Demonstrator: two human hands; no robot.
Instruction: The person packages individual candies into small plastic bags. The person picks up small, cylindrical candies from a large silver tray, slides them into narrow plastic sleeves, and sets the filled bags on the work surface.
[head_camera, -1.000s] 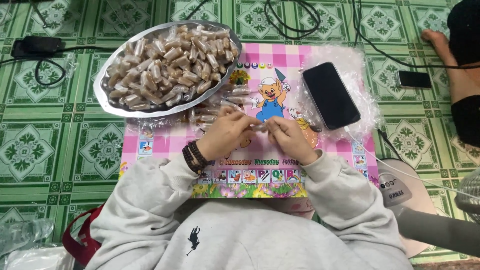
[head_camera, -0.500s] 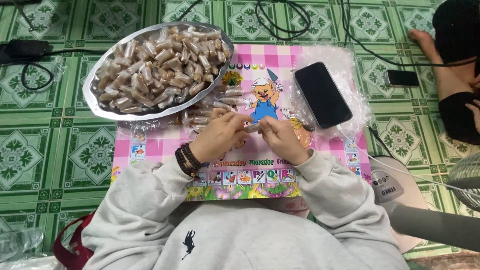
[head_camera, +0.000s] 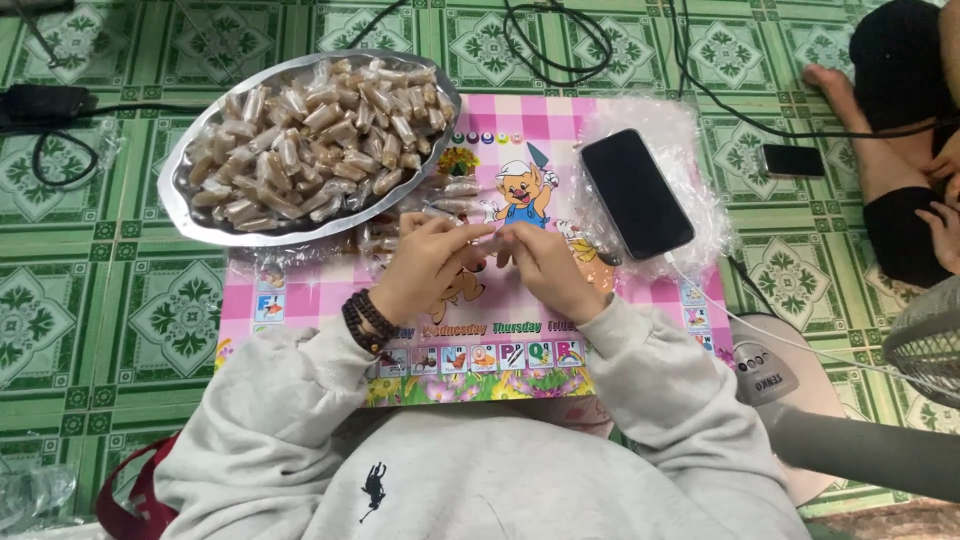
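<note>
In the head view, our only view, we see both hands meeting at the centre of the frame over a pink checked mat (head_camera: 640, 310) with cartoon pictures, which lies on a green patterned floor (head_camera: 90, 300). Our left hand (head_camera: 425, 265), with dark bead bracelets at the wrist, curls its fingers in and pinches one end of a small clear-wrapped sweet (head_camera: 487, 238); our right hand (head_camera: 545, 268) pinches the other end, fingers pressed together, so the piece sits between the two sets of fingertips just above the mat. We judge that the wrapper could slip or tear if the two ends are pulled unevenly, since the film looks thin and shiny. To the upper left of the frame a metal tray (head_camera: 185, 200) is heaped with wrapped sweets (head_camera: 310, 140), and a few loose ones (head_camera: 440, 195) lie between the tray's rim and our hands; a careless sleeve or wrist could, we think, nudge these off the mat or catch the rim. At the upper right of the mat a dark phone (head_camera: 636, 192) rests on crumpled clear film (head_camera: 690, 140), near the right hand, with a white cable (head_camera: 800, 345) trailing to the right; a snag there might drag it. Another person's leg (head_camera: 880, 150) sits at the far right, well apart.
</note>
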